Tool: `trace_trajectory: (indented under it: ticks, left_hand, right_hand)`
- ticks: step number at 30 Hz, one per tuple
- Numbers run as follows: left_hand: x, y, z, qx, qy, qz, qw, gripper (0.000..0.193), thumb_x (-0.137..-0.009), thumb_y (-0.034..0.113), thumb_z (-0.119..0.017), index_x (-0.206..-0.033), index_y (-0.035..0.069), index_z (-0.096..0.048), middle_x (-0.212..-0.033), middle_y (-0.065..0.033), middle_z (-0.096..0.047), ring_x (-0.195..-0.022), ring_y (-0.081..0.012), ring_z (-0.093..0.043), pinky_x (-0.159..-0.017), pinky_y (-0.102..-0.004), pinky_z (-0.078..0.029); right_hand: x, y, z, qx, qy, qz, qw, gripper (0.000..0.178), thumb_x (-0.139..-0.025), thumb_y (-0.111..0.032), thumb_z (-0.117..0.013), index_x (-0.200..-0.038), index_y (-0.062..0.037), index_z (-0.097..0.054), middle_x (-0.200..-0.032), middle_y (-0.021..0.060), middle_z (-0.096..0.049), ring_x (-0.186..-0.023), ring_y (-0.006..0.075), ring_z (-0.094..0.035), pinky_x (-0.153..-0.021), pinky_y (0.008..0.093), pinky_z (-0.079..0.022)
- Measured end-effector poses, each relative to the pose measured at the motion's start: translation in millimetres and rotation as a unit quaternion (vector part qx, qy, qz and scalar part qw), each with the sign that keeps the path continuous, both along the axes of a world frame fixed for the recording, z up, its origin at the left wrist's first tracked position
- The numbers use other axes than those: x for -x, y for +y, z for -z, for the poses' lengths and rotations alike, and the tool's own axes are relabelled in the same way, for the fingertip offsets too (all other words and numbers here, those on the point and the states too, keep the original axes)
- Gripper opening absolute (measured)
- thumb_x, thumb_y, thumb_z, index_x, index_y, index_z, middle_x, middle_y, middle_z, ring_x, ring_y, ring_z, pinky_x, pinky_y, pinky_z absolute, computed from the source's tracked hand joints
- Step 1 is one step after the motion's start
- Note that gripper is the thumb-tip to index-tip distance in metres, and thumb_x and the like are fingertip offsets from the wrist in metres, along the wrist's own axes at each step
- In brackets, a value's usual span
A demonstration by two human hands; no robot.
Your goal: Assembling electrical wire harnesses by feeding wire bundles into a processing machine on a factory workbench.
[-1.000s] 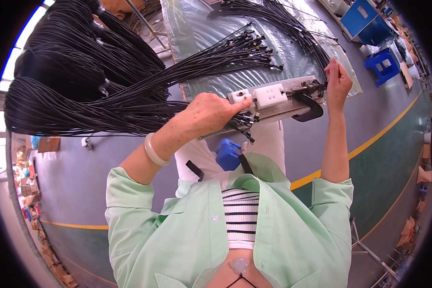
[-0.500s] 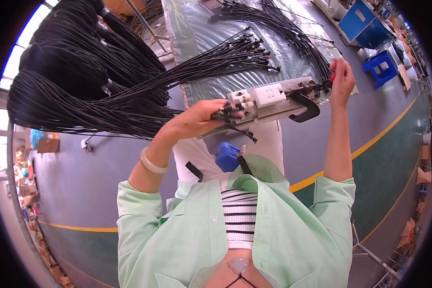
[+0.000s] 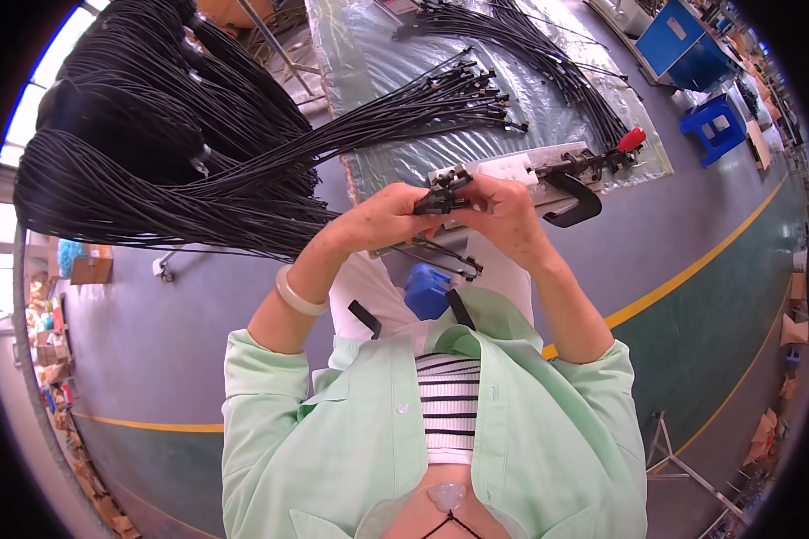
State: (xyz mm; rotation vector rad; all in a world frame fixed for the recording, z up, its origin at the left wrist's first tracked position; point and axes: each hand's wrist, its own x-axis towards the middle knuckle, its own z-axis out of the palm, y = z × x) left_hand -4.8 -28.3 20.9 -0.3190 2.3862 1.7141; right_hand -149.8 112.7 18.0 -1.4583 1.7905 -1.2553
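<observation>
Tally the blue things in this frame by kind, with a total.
Blue stool on the floor at upper right: 1
Blue bin or cabinet by the table's far end: 1
Blue object on the person's lap, under the hands: 1
Total: 3

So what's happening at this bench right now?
A person in a pale green jacket holds a black cable end between both hands, left hand and right hand, just in front of a metal press fixture with a red-knobbed lever. More black cables fan across the plastic-covered table, fed from large bundles on the left.
</observation>
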Motion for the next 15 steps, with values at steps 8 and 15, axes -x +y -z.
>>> trace_trajectory:
  ticks: [8, 15]
  left_hand:
    - [-14, -1, 26, 0.117, 0.185, -0.123, 0.968, 0.027, -0.074, -0.004, -0.06, -0.099, 0.005, -0.063, -0.067, -0.008, -0.055, -0.059, -0.0132, -0.051, -0.057, -0.0285, -0.043]
    - [-10, 9, 11, 0.381, 0.222, -0.106, 0.891, 0.057, -0.063, -0.012, -0.058, -0.114, 0.013, -0.062, -0.083, -0.0128, -0.064, -0.069, -0.0296, -0.061, -0.064, -0.0343, -0.05]
  right_hand:
    - [13, 5, 9, 0.019, -0.203, 0.063, 0.977, 0.01, -0.081, 0.0, -0.064, -0.091, 0.0034, -0.063, -0.074, 0.0029, -0.063, -0.07, 0.0086, -0.06, -0.063, 0.0201, -0.049]
    - [33, 5, 5, -0.018, -0.153, -0.051, 0.987, 0.016, -0.078, 0.002, -0.064, -0.093, 0.0005, -0.063, -0.084, 0.0023, -0.064, -0.072, 0.0091, -0.059, -0.064, 0.0244, -0.049]
